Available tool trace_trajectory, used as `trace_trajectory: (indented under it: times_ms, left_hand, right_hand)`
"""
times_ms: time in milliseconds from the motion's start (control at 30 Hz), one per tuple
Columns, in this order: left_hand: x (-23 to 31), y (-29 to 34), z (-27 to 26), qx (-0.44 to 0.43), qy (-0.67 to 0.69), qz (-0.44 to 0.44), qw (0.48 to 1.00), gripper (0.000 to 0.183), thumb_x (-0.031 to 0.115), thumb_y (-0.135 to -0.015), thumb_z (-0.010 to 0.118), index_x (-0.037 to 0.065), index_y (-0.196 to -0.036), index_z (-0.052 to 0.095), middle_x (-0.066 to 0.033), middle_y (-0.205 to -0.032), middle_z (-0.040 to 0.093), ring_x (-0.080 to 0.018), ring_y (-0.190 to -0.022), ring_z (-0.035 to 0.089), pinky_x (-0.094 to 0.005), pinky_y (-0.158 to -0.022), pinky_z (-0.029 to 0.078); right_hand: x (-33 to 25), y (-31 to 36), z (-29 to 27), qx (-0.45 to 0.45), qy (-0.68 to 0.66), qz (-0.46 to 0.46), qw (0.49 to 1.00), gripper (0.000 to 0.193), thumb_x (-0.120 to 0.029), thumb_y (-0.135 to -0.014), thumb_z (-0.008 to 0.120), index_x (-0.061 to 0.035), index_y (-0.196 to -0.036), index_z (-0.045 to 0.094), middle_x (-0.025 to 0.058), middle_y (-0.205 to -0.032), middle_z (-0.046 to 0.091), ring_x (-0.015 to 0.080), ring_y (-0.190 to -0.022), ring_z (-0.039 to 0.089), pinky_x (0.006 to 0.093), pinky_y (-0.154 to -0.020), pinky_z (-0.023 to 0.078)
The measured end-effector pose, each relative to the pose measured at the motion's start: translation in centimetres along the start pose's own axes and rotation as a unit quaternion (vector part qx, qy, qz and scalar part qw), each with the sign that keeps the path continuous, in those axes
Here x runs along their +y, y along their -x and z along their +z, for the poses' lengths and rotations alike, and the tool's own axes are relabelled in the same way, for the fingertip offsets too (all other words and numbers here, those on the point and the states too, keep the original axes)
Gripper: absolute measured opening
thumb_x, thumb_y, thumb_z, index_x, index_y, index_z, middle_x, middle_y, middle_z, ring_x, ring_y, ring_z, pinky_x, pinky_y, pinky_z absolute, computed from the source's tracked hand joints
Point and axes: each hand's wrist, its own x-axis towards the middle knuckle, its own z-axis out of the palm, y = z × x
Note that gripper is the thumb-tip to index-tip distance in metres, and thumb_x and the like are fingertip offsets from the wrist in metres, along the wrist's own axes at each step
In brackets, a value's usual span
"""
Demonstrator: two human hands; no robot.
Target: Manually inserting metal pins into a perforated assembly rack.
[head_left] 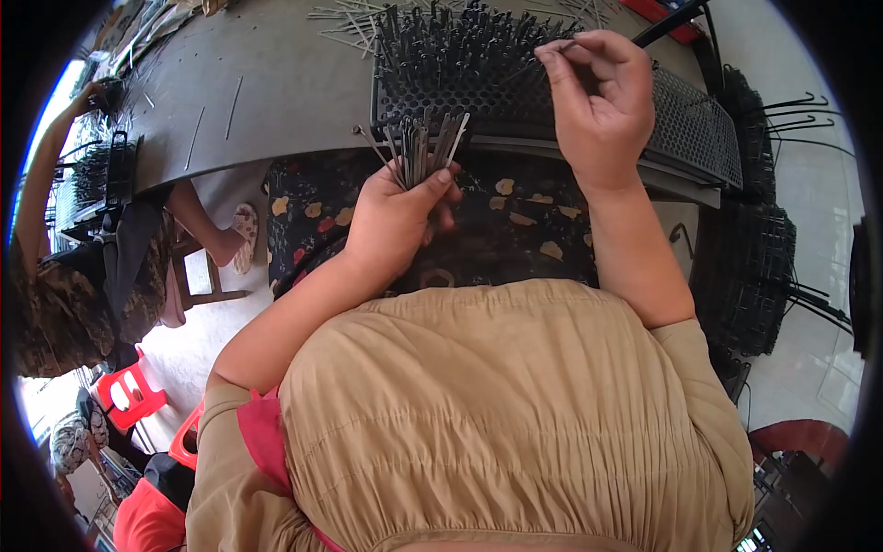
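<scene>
My left hand (pixel 391 216) is wrapped round a bundle of thin grey metal rods (pixel 418 152), whose upper ends fan out at the table's front edge. Raised above the right side of a black perforated rack (pixel 506 124), my right hand (pixel 607 106) has thumb and forefinger pinched on a thin dark rod (pixel 567 46), only partly visible. Many dark rods with small looped or knobbed tops (pixel 451 51) stand close together in the rack.
Loose rods lie on the grey table (pixel 285 74), some behind the rack. A perforated metal tray (pixel 694 115) extends right. Stacked black wire racks (pixel 750 276) stand on the right, with hooked rods jutting out. Another person's arm (pixel 55 152) reaches in at left, near a smaller rack.
</scene>
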Motion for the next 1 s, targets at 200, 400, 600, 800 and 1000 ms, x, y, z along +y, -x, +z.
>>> trace_trajectory:
  times_ms: [200,400,600,800,1000]
  left_hand:
    - [-0.7,-0.3,-0.3,-0.015,0.021,0.034,0.999,0.013,0.011,-0.097,0.055,0.003,-0.106,0.060,-0.0042,-0.084,0.066,-0.0087,-0.061,0.060,-0.0213,-0.045,0.042]
    - [-0.4,-0.1,-0.4,0.002,0.002,0.028,1.000,0.012,0.011,-0.097,0.056,0.002,-0.104,0.059,-0.0048,-0.083,0.067,-0.0090,-0.060,0.059,-0.0214,-0.045,0.041]
    - [-0.5,-0.2,-0.3,-0.005,0.020,0.027,0.999,0.011,0.012,-0.097,0.058,0.003,-0.103,0.060,-0.0037,-0.081,0.066,-0.0073,-0.058,0.057,-0.0211,-0.044,0.041]
    - [-0.3,0.0,-0.3,0.000,0.037,0.046,0.998,0.011,0.014,-0.097,0.058,0.004,-0.103,0.060,-0.0017,-0.080,0.065,-0.0062,-0.057,0.055,-0.0200,-0.044,0.039]
    - [-0.2,0.2,0.5,-0.022,0.027,0.070,0.997,0.010,0.014,-0.098,0.057,0.006,-0.102,0.062,-0.0018,-0.080,0.066,-0.0058,-0.056,0.053,-0.0201,-0.045,0.039]
  right_hand:
    - [-0.2,0.1,0.9,-0.074,0.180,-0.037,0.980,0.024,0.005,-0.086,0.070,-0.0013,-0.106,0.058,0.0054,-0.089,0.069,0.0081,-0.084,0.066,0.0208,-0.077,0.053]
    - [-0.5,-1.3,1.2,-0.097,0.293,-0.141,0.941,0.014,-0.003,-0.072,0.077,-0.0084,-0.085,0.072,0.0027,-0.086,0.071,0.0208,-0.084,0.064,0.0306,-0.078,0.049]
    - [-1.3,-1.3,1.0,-0.159,0.261,-0.140,0.942,0.016,-0.003,-0.073,0.077,-0.0092,-0.087,0.073,0.0022,-0.089,0.071,0.0208,-0.084,0.064,0.0301,-0.079,0.048]
    - [-1.5,0.4,0.6,-0.123,0.313,-0.178,0.925,0.015,-0.003,-0.077,0.076,-0.0067,-0.091,0.072,0.0022,-0.094,0.071,0.0172,-0.083,0.065,0.0277,-0.076,0.049]
    - [-3.1,3.3,0.8,-0.209,-0.218,0.445,0.843,0.010,-0.005,-0.086,0.070,0.0002,-0.094,0.066,0.0058,-0.085,0.069,0.0058,-0.064,0.057,0.0193,-0.055,0.044]
